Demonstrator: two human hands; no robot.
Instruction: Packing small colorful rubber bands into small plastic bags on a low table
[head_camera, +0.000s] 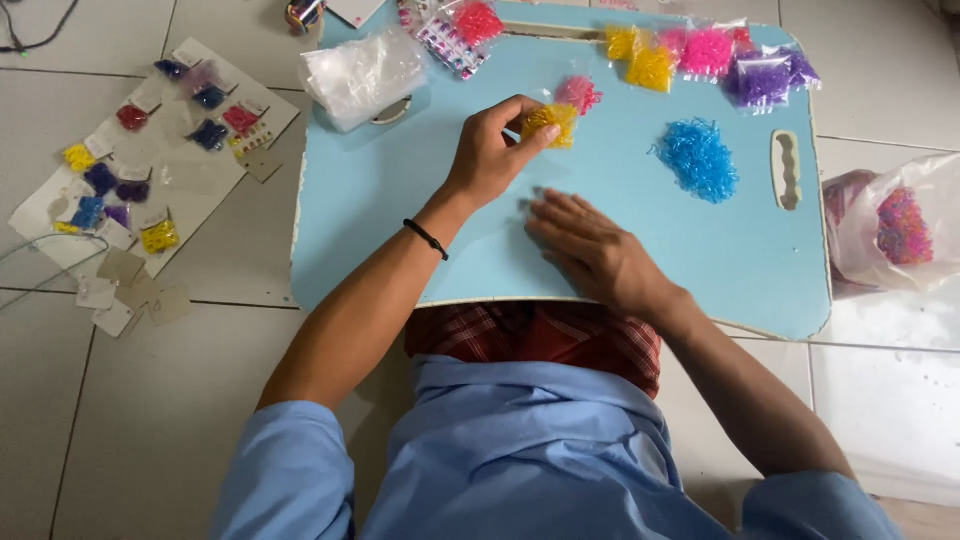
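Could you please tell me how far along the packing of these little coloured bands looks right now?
Done: filled small bags lie on a sheet on the floor, and more filled bags line the blue board's far edge. In hand: the left hand pinches a yellow bundle; the right hand rests flat. Left: the loose blue pile, a pink bundle and a side bag.

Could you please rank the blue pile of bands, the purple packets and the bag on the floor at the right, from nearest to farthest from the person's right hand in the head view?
From the right hand, flat on the board:
1. Blue pile of bands, up and to its right on the board.
2. Purple packets, at the board's far right corner.
3. Bag on the floor, off the board's right edge.
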